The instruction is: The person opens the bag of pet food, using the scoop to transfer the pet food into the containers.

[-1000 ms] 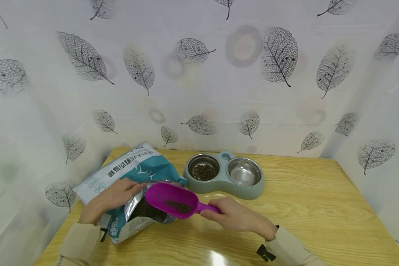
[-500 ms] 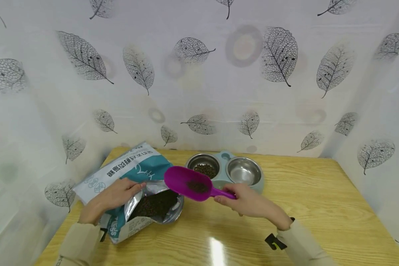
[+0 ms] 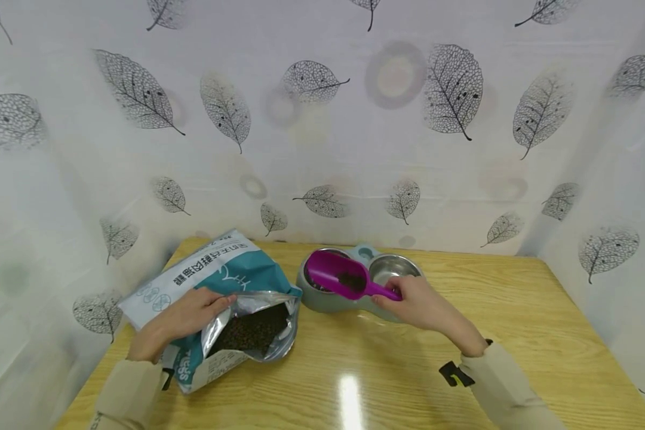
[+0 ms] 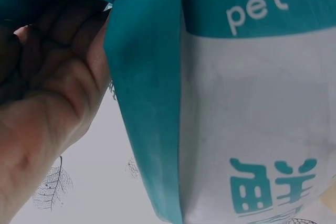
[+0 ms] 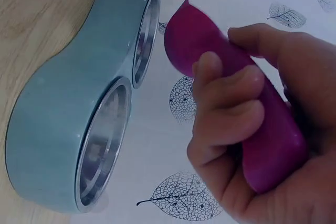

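My right hand [image 3: 416, 301] grips the handle of a magenta scoop [image 3: 328, 269], with fingers curled round it in the right wrist view. Brown kibble [image 3: 352, 280] lies in the scoop, which hangs over the left bowl of a blue-grey double feeder [image 3: 322, 303] and hides most of that bowl. The right steel bowl [image 3: 387, 269] is partly covered by my hand. At the left, my left hand [image 3: 185, 316] holds the upper edge of an open teal and white pet food bag [image 3: 247, 263]. Kibble [image 3: 252, 329] shows inside its silver-lined mouth.
The feeder and bag rest on a wooden table [image 3: 489, 316]. Behind and at both sides hangs a pale curtain [image 3: 344, 149] with leaf prints. The bag lies on its side, its mouth facing the table's front.
The right hand has carried the scoop of kibble up and to the right, from above the bag's mouth to over the left bowl. The left hand and bag have stayed put.
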Tool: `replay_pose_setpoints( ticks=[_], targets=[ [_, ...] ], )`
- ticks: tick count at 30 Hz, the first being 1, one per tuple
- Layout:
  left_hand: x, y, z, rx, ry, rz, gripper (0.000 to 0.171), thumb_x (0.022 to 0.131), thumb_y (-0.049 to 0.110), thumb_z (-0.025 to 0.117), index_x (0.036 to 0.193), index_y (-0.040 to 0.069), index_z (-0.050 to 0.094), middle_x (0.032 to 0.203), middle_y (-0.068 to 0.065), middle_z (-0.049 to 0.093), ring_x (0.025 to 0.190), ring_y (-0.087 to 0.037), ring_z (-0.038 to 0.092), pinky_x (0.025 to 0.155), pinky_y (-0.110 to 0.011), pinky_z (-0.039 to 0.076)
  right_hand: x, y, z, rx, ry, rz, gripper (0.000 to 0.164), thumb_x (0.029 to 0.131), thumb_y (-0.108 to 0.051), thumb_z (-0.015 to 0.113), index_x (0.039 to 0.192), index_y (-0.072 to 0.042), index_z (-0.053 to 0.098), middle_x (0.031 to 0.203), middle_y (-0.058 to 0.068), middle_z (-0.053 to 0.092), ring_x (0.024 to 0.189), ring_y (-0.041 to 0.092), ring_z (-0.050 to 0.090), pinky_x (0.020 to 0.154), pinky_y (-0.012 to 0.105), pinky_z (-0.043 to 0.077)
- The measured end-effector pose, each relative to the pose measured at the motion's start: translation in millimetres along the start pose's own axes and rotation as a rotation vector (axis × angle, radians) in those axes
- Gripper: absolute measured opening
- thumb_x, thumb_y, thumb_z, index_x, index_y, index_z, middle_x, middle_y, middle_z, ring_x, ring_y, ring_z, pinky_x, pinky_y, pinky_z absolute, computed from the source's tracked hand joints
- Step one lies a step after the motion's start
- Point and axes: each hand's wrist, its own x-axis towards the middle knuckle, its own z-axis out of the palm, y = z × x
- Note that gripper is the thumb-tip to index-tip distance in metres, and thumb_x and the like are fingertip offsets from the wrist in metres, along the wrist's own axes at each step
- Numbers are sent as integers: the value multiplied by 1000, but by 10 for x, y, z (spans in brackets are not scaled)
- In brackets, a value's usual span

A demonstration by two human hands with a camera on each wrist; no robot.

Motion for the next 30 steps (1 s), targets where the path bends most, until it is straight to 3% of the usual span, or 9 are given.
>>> replay_pose_setpoints(
  ticks=[4,10,13,16,19,21,24,27,30],
  targets=[
    [3,21,-2,12,5,-1,50,110,31,46,62,21,38,55,12,28,48,-2,25,47,-21,30,69,-20,0,-58,70,17,23,93,-23,69,74,-13,60,56,-9,43,49,5,35,45,18,30],
    [-5,91,38,55,23,7,48,110,32,46,63,20,42,56,11,30,48,-2,29,48,-22,33,169,-75,37,-266,171,26,29,92,-25,71,72,-15,54,62,-5,43,56,10,39,49,23,31],
    [-19,117,54,95,41,25,42,109,32,48,70,19,55,57,11,33,48,-2,33,48,-22,36,218,-93,76,-320,210,7,30,92,-24,72,72,-15,52,63,-4,42,58,11,39,49,25,31],
    [-26,154,31,172,65,29,31,107,31,53,91,13,73,59,9,45,50,-3,40,51,-24,39,266,-86,117,-360,247,-15,32,91,-24,74,70,-15,50,62,-4,41,57,11,38,49,25,29],
    [-27,194,12,266,118,47,28,104,30,59,111,8,76,78,1,71,65,-11,62,64,-33,53,300,-72,151,-410,276,-24,34,91,-25,76,70,-15,51,61,-4,42,55,10,37,48,25,29],
    [-32,203,17,308,156,59,32,103,29,62,120,6,74,105,-10,78,90,-27,73,82,-47,59,312,-67,176,-453,292,-27,31,90,-26,78,73,-14,55,62,-4,45,56,11,40,49,26,32],
    [-44,211,33,333,182,50,39,102,31,63,128,3,70,138,-26,64,129,-52,57,104,-64,47,316,-70,213,-514,316,-41,26,89,-27,80,81,-11,62,66,-2,52,58,12,45,49,28,37],
    [-47,222,51,354,170,16,47,102,36,61,135,3,66,151,-35,47,137,-65,39,108,-72,39,318,-67,245,-563,358,-80,26,87,-27,82,86,-9,64,69,0,55,58,13,47,49,29,40],
    [-33,226,61,407,149,-15,55,101,43,60,138,3,64,150,-40,43,134,-70,36,104,-75,40,320,-48,275,-606,412,-134,28,86,-26,84,87,-8,63,69,2,57,56,13,48,47,29,41]
  ],
)
